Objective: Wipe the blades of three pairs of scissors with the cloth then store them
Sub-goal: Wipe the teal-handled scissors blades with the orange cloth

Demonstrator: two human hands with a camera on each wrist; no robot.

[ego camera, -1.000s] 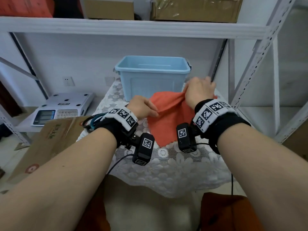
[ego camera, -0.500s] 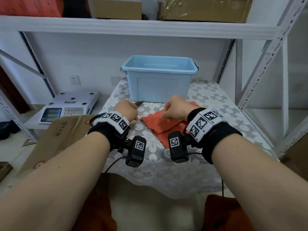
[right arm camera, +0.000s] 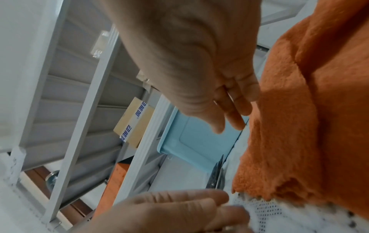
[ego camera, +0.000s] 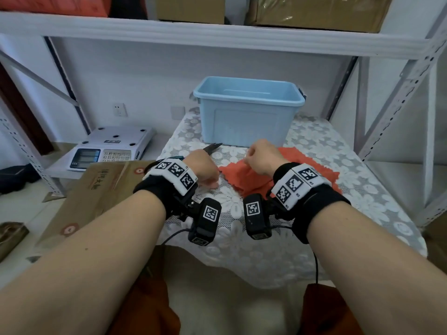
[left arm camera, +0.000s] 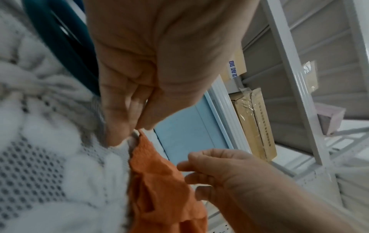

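An orange cloth lies rumpled on the lace-covered table, in front of a light blue bin. My left hand is at the cloth's near-left corner, and its thumb and forefinger meet on that tip. Scissors with teal handles lie under and beside this hand; their dark blades point toward the bin. My right hand hovers over the cloth with loosely curled fingers, holding nothing. Any other scissors are hidden from me.
A metal shelf frame surrounds the table, with cardboard boxes on the shelf above. A white electronic scale sits low at the left, beside a flat cardboard box.
The cloth, held up between both hands a second ago, now lies on the table. My right hand has let go of it; both hands have come lower and nearer.
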